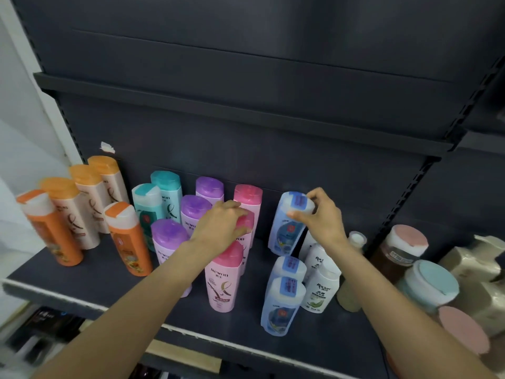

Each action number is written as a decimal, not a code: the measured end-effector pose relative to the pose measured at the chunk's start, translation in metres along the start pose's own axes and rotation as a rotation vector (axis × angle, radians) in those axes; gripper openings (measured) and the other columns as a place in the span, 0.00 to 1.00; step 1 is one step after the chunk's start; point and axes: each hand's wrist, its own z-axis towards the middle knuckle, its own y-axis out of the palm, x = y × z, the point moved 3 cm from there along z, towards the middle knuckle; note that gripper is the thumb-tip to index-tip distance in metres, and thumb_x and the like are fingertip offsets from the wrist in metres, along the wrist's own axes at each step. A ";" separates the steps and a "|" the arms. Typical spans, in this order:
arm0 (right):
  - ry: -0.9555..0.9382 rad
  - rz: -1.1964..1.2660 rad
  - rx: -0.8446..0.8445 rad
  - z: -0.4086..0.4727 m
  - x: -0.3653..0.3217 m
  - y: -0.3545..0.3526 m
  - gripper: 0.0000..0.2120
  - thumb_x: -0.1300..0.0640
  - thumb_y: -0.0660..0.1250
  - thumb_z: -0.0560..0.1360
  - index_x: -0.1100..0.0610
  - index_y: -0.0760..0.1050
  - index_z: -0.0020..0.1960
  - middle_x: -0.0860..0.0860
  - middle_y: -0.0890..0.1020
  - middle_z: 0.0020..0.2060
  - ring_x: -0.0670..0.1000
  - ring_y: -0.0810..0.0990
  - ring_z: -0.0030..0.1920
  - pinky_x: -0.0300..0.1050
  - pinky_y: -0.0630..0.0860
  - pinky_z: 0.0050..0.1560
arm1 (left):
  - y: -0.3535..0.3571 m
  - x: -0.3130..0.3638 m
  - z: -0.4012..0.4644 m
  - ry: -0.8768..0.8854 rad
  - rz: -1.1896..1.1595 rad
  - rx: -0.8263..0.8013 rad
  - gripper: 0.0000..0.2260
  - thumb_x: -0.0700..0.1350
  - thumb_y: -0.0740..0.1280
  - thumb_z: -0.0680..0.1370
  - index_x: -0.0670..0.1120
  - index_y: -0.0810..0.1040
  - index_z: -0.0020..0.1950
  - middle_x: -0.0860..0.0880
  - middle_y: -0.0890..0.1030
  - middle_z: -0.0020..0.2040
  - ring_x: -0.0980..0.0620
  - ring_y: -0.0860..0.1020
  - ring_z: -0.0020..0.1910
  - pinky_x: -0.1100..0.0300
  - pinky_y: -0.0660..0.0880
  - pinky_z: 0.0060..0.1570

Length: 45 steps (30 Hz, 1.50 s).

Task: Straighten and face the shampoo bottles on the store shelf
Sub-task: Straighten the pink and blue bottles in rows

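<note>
Pink and blue bottles are the ones being handled on the dark shelf (pixel 191 318). The left hand (pixel 221 225) reaches in from below and lies over the cap of the middle pink bottle (pixel 246 228), its fingers curled around the cap, so it grips that bottle, probably to turn it until its label looks to the front like the pink bottle before it (pixel 222 280). The right hand (pixel 318 214) pinches the cap of the back blue bottle (pixel 289 228) between thumb and fingers; this bottle leans to the left, so I judge that the hand is holding it to set it upright and in line with the two blue bottles in front (pixel 284 299). Both forearms stretch forward and up from the lower edge, the wrists a little bent down over the caps. The other shampoo stands in colour rows: orange bottles (pixel 82 214) at the left, then teal bottles (pixel 158 203) and purple bottles (pixel 188 217), and white bottles (pixel 321 283) just beside the blue ones. Several of the orange ones look tilted, so this part seems not yet tidy.
</note>
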 end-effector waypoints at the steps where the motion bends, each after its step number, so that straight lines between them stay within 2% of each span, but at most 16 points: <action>1: 0.011 -0.028 -0.034 0.001 0.005 0.007 0.17 0.59 0.76 0.67 0.57 0.69 0.49 0.50 0.77 0.42 0.47 0.72 0.38 0.32 0.68 0.35 | 0.002 -0.002 0.001 0.002 0.015 -0.015 0.20 0.52 0.65 0.77 0.51 0.71 0.69 0.49 0.69 0.71 0.46 0.68 0.67 0.51 0.69 0.63; 3: 0.024 -0.081 -0.098 0.001 0.015 0.018 0.16 0.62 0.75 0.68 0.57 0.70 0.50 0.50 0.76 0.43 0.49 0.72 0.40 0.28 0.67 0.34 | 0.007 -0.007 0.002 0.010 0.017 -0.037 0.21 0.52 0.65 0.78 0.52 0.70 0.70 0.50 0.68 0.72 0.46 0.67 0.68 0.51 0.69 0.65; 5: 0.018 -0.146 -0.155 0.000 0.023 0.026 0.16 0.63 0.74 0.69 0.58 0.73 0.54 0.51 0.75 0.45 0.50 0.72 0.42 0.31 0.66 0.35 | 0.009 -0.010 0.002 0.019 0.005 -0.042 0.21 0.53 0.64 0.78 0.52 0.69 0.70 0.51 0.69 0.71 0.47 0.67 0.68 0.52 0.69 0.65; 8: 0.039 -0.205 -0.215 0.001 0.036 0.033 0.18 0.62 0.75 0.69 0.60 0.75 0.58 0.51 0.76 0.50 0.50 0.74 0.50 0.32 0.64 0.43 | 0.010 -0.012 0.002 0.029 0.011 -0.038 0.22 0.52 0.64 0.78 0.52 0.68 0.71 0.52 0.69 0.71 0.48 0.66 0.68 0.54 0.67 0.65; 11: 0.084 -0.221 -0.269 0.002 0.046 0.037 0.19 0.61 0.76 0.68 0.61 0.76 0.57 0.52 0.77 0.53 0.53 0.76 0.57 0.37 0.67 0.50 | 0.010 -0.012 0.002 0.029 0.010 -0.032 0.22 0.52 0.64 0.78 0.52 0.68 0.71 0.52 0.69 0.70 0.49 0.66 0.68 0.54 0.67 0.65; 15: 0.114 -0.252 -0.308 0.003 0.051 0.040 0.20 0.61 0.76 0.68 0.62 0.76 0.57 0.56 0.78 0.57 0.55 0.75 0.61 0.42 0.70 0.56 | 0.009 -0.012 0.003 0.026 -0.014 -0.024 0.21 0.53 0.64 0.78 0.52 0.69 0.71 0.52 0.71 0.69 0.49 0.67 0.67 0.54 0.69 0.64; 20: 0.117 -0.283 -0.352 0.005 0.050 0.039 0.20 0.61 0.75 0.69 0.61 0.75 0.58 0.55 0.77 0.59 0.54 0.75 0.62 0.38 0.67 0.53 | 0.008 -0.012 0.004 0.016 -0.027 -0.020 0.20 0.52 0.64 0.78 0.52 0.70 0.70 0.51 0.72 0.68 0.48 0.67 0.66 0.54 0.69 0.62; 24: 0.092 -0.291 -0.403 0.008 0.046 0.035 0.19 0.58 0.73 0.71 0.59 0.75 0.60 0.52 0.77 0.55 0.50 0.75 0.59 0.35 0.65 0.50 | 0.007 -0.012 0.008 -0.005 -0.036 -0.008 0.20 0.52 0.63 0.79 0.50 0.69 0.70 0.49 0.73 0.66 0.47 0.68 0.65 0.54 0.68 0.63; 26: 0.073 -0.262 -0.372 0.012 0.044 0.031 0.18 0.57 0.72 0.72 0.59 0.75 0.60 0.53 0.78 0.54 0.50 0.76 0.57 0.37 0.67 0.50 | 0.006 -0.013 0.010 -0.011 -0.045 0.009 0.20 0.52 0.62 0.79 0.50 0.69 0.70 0.49 0.73 0.66 0.47 0.68 0.65 0.52 0.69 0.63; 28: 0.018 -0.257 -0.250 0.020 0.042 0.024 0.17 0.58 0.71 0.73 0.58 0.76 0.60 0.55 0.78 0.55 0.53 0.77 0.57 0.41 0.70 0.54 | 0.005 -0.013 0.012 -0.021 -0.054 0.014 0.19 0.51 0.62 0.79 0.50 0.70 0.70 0.49 0.73 0.66 0.47 0.67 0.66 0.52 0.68 0.63; 31: -0.098 -0.387 -0.089 0.032 0.037 0.015 0.19 0.59 0.69 0.75 0.57 0.72 0.65 0.56 0.73 0.61 0.55 0.72 0.64 0.42 0.67 0.60 | 0.005 -0.014 0.018 -0.042 -0.049 0.001 0.19 0.52 0.62 0.79 0.50 0.70 0.70 0.49 0.73 0.66 0.47 0.67 0.65 0.52 0.68 0.63; 34: -0.128 -0.499 -0.139 0.043 0.035 0.019 0.26 0.58 0.67 0.76 0.56 0.64 0.72 0.55 0.65 0.68 0.56 0.62 0.69 0.47 0.66 0.64 | 0.006 -0.015 0.023 -0.067 -0.048 -0.019 0.20 0.53 0.61 0.79 0.50 0.69 0.71 0.49 0.73 0.66 0.47 0.67 0.66 0.51 0.69 0.63; 38: -0.072 -0.536 -0.245 0.054 0.038 0.030 0.33 0.55 0.67 0.76 0.57 0.56 0.76 0.57 0.60 0.71 0.58 0.59 0.71 0.49 0.62 0.68 | 0.009 -0.017 0.025 -0.079 -0.049 -0.029 0.19 0.53 0.62 0.79 0.50 0.71 0.70 0.49 0.73 0.66 0.46 0.68 0.65 0.50 0.69 0.63; 41: -0.041 -0.535 -0.198 0.062 0.039 0.031 0.33 0.54 0.68 0.75 0.59 0.58 0.75 0.57 0.62 0.68 0.57 0.60 0.69 0.49 0.63 0.67 | 0.010 -0.018 0.028 -0.087 -0.055 -0.039 0.18 0.53 0.62 0.79 0.51 0.72 0.69 0.47 0.76 0.63 0.45 0.69 0.64 0.49 0.70 0.61; 45: -0.013 -0.473 -0.206 0.065 0.039 0.037 0.27 0.56 0.71 0.73 0.59 0.68 0.69 0.58 0.66 0.63 0.57 0.67 0.65 0.46 0.65 0.65 | 0.010 -0.019 0.028 -0.100 -0.071 -0.062 0.19 0.54 0.61 0.79 0.51 0.72 0.69 0.46 0.76 0.60 0.45 0.69 0.63 0.49 0.70 0.61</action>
